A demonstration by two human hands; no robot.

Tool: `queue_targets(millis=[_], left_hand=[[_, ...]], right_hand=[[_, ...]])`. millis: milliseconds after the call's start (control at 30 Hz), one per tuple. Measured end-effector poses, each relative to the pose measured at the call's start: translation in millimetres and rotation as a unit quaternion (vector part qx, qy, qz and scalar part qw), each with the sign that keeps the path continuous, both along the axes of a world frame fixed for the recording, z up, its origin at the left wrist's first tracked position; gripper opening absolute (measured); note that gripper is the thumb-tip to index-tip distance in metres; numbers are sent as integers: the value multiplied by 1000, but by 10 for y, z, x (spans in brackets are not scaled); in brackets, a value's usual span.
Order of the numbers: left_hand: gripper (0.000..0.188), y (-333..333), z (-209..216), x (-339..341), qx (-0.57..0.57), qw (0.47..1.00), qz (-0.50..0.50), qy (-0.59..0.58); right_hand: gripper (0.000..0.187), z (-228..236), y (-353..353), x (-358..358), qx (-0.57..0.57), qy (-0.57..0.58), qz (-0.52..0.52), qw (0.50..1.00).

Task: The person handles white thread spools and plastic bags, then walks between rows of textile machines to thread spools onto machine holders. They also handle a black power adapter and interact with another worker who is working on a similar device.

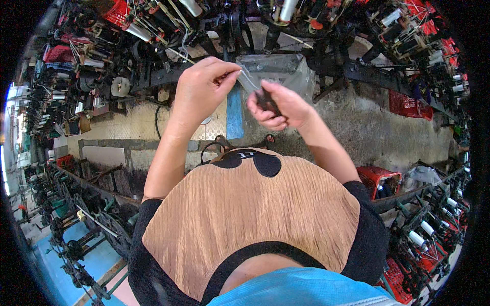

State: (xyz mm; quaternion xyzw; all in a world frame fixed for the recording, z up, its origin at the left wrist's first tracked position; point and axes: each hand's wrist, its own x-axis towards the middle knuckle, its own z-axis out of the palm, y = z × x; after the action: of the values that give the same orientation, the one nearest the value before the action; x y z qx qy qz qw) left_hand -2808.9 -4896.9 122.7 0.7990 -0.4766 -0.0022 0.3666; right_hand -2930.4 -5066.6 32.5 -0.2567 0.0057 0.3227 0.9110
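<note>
Your left hand (206, 84) pinches a pale strip (247, 81), perhaps for steadiness, while your right hand (280, 108) wraps a dark object (267, 101).

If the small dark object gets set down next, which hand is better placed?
Probably the right hand: its fingers curl around the dark object. The left hand sits apart from it, thumb and fingertips pinched together.
</note>
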Motion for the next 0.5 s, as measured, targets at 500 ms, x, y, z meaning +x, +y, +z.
queue_targets(millis=[500], left_hand=[[10,295,-169,123,-36,993,68,88]], right_hand=[[50,-295,-332,491,202,42,-502,840]])
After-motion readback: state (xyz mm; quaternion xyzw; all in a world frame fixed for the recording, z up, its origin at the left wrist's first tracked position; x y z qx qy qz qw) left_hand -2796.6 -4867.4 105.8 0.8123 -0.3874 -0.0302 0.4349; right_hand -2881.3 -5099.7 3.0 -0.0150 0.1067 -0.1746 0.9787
